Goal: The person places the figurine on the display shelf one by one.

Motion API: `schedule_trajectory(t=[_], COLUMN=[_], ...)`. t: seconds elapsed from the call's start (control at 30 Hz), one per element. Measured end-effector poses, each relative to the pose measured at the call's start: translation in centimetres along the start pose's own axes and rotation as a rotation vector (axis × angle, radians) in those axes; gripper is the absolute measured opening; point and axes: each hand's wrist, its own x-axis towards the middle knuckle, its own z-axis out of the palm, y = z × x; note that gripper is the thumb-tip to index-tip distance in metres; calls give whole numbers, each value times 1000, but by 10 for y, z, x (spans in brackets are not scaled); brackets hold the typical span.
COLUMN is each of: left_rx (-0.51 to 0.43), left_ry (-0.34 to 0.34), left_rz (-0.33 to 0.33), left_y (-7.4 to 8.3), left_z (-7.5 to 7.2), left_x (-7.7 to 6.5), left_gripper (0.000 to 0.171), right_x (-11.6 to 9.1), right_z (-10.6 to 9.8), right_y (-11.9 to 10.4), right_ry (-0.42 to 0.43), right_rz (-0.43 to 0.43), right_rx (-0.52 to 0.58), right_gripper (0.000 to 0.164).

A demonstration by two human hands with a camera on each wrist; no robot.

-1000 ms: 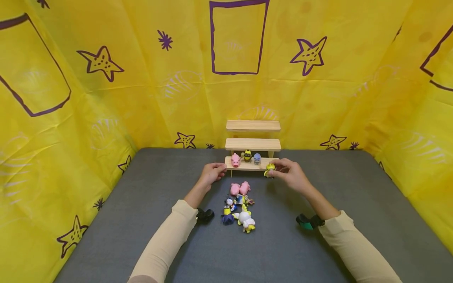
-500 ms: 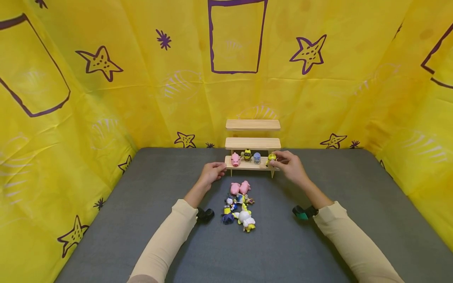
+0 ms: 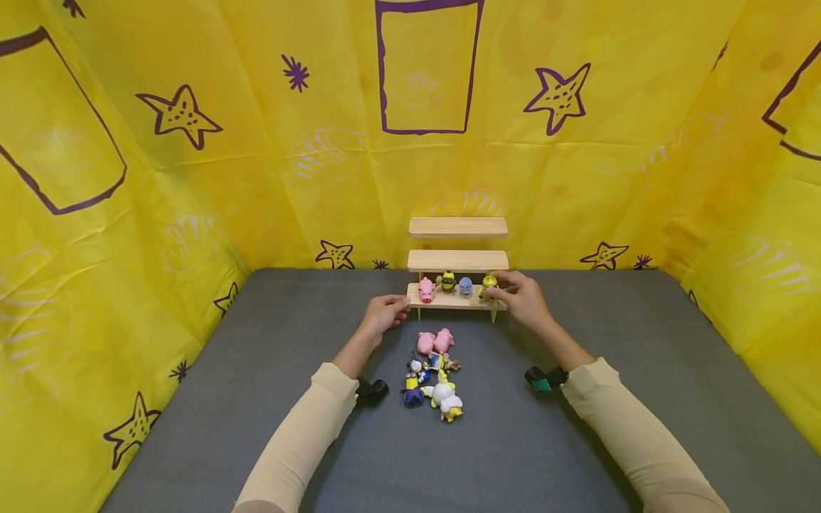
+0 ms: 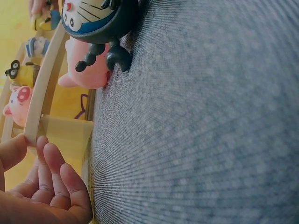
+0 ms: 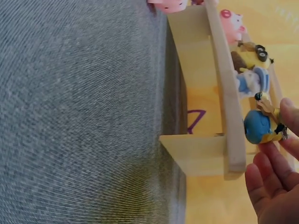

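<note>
A three-tier wooden display stand (image 3: pixel 458 261) stands near the back of the table. My left hand (image 3: pixel 383 315) pinches the left end of its lowest shelf between thumb and index finger, the other fingers loosely curled in the left wrist view. At the right end of that shelf, my right hand (image 3: pixel 524 299) holds a small yellow-and-blue minion figurine (image 5: pixel 258 127) by its upper part, its blue base at the board. Left of it on the same shelf are a small blue-and-white figurine (image 3: pixel 465 287), a goggled yellow figurine (image 3: pixel 447 281) and a pink pig figurine (image 3: pixel 426 291).
Before the stand lie two pink pigs (image 3: pixel 444 340), a whiskered cat figurine (image 4: pixel 96 16), a minion in dark blue (image 3: pixel 412 392) and a white-and-yellow figurine (image 3: pixel 444 395). Grey cloth (image 3: pixel 513 456) covers the table. Yellow printed fabric (image 3: pixel 256 178) walls the back and sides.
My right hand has lifted the minion figurine from in front of the lowest shelf onto its right end, then shifted slightly left. The left hand has stayed at the shelf's left end.
</note>
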Motion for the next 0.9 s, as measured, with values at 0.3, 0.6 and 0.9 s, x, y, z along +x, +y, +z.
schedule_trajectory(t=[0.3, 0.6, 0.9], left_rx=[-8, -11, -40], left_ry=[-6, -7, -18], left_rz=[8, 2, 45], left_y=[-2, -3, -3], left_z=[0, -1, 0], left_x=[3, 3, 2], left_gripper=[30, 30, 30], right_x=[3, 3, 1], right_z=[2, -1, -3], right_y=[4, 3, 3], right_ry=[-25, -31, -35], right_rz=[51, 77, 83], right_rx=[14, 40, 25], right_gripper=[37, 40, 44])
